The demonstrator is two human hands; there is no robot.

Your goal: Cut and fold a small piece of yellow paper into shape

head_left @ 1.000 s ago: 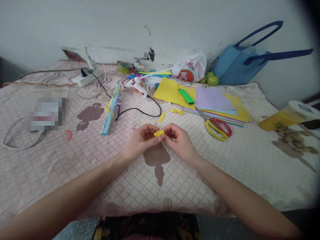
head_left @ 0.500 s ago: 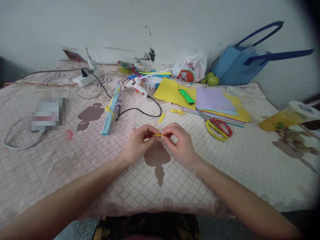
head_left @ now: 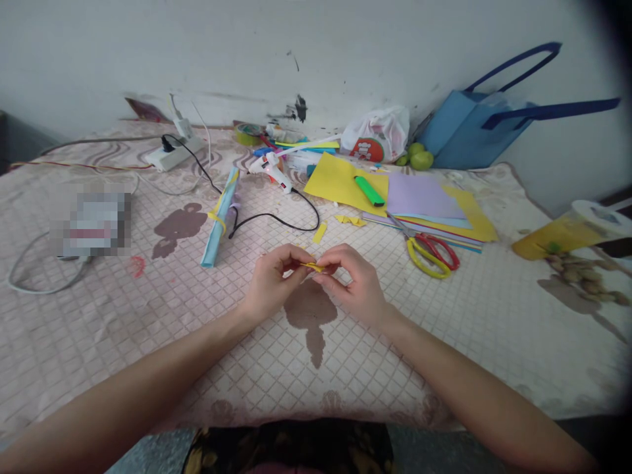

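A small piece of yellow paper (head_left: 314,266) is pinched between my two hands, just above the patterned tablecloth (head_left: 247,382). My left hand (head_left: 274,280) grips its left end between thumb and forefinger. At the other end, the thumb and fingertips of my right hand (head_left: 355,283) close on it; part of the paper is hidden behind the fingers. Beyond my hands lie a short yellow paper strip (head_left: 320,232) and a crumpled yellow scrap (head_left: 350,220). Scissors (head_left: 428,253) with red and yellow handles rest to the right.
A rolled blue paper tube (head_left: 217,227) lies at left, near a white glue gun (head_left: 276,176) with a black cord. Coloured sheets (head_left: 424,194) carry a green cutter (head_left: 368,191). A blue bag (head_left: 459,131) stands behind; a yellowish container (head_left: 548,234) lies far right.
The yellow paper has tilted and shows more of its face. My right thumb has shifted slightly down and left along it. The other things stay where they were.
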